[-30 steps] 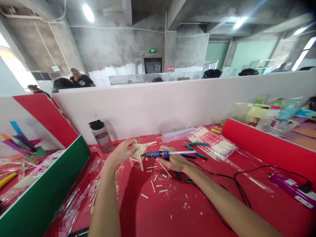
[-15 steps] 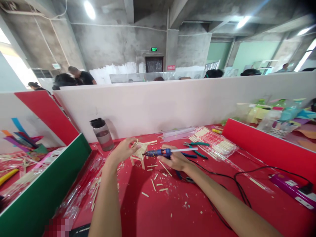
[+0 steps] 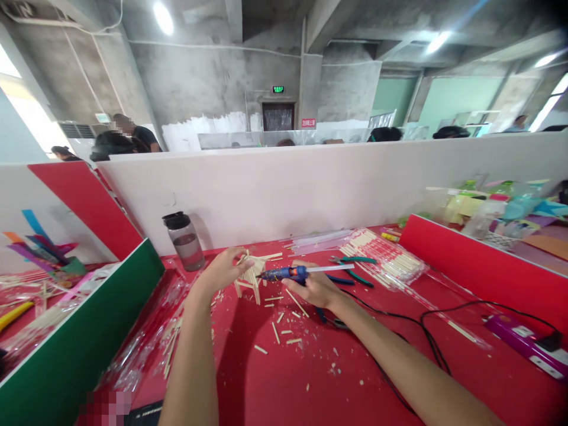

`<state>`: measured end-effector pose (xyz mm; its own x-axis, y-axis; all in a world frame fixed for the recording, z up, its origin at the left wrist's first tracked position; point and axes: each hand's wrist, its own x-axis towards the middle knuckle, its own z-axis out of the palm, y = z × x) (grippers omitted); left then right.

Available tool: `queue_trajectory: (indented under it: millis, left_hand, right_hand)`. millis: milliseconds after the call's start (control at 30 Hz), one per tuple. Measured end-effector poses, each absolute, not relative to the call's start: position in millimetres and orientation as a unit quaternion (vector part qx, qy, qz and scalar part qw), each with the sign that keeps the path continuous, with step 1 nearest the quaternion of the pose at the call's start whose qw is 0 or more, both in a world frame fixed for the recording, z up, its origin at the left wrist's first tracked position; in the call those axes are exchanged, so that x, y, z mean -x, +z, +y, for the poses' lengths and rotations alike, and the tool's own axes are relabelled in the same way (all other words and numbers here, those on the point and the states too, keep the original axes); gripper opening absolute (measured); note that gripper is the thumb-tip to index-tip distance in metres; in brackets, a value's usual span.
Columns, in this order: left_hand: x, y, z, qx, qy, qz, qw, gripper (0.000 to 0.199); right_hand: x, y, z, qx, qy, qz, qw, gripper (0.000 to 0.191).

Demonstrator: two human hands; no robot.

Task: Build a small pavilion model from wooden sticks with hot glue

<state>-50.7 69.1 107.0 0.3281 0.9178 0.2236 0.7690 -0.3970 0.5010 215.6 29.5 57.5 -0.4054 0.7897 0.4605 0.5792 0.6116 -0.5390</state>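
Note:
My right hand (image 3: 316, 285) is wrapped round a blue hot glue gun (image 3: 284, 274), a clear glue stick (image 3: 335, 268) poking out of its back end. The gun's nozzle points left, at or just beside a small structure of wooden sticks (image 3: 252, 273) that stands on legs on the red table (image 3: 284, 384). My left hand (image 3: 225, 269) is closed on the upper left part of that structure, thumb and fingers at its top edge. Short cut stick pieces (image 3: 276, 332) and crumbs lie in front of it.
A water bottle (image 3: 184, 241) stands at the back left, near a green divider (image 3: 84, 331). Green-handled pliers (image 3: 357, 260) and bundled sticks in plastic (image 3: 386, 254) lie right of centre. A black cable (image 3: 421, 322) runs towards a purple power strip (image 3: 526, 343).
Both hands, the glue gun and the stick structure hold practically the same positions. The view has shifted very slightly, and a person in the background at left has moved a little.

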Motion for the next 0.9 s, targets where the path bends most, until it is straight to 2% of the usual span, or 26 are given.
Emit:
queue_trajectory:
  millis: [533, 733, 900]
  left_hand:
    - [49.4, 109.4, 66.9, -0.794, 0.244, 0.53, 0.169, 0.052]
    - [49.6, 110.4, 65.4, -0.797, 0.25, 0.521, 0.179, 0.052]
    - [49.9, 110.8, 64.9, -0.794, 0.244, 0.53, 0.173, 0.053]
  right_hand:
    - [-221.7, 65.6, 26.9, 0.411, 0.191, -0.831, 0.324, 0.036]
    - [-223.6, 72.2, 24.4, 0.368, 0.235, -0.83, 0.347, 0.029]
    - [-223.5, 71.2, 26.6, 0.388, 0.214, -0.826, 0.35, 0.031]
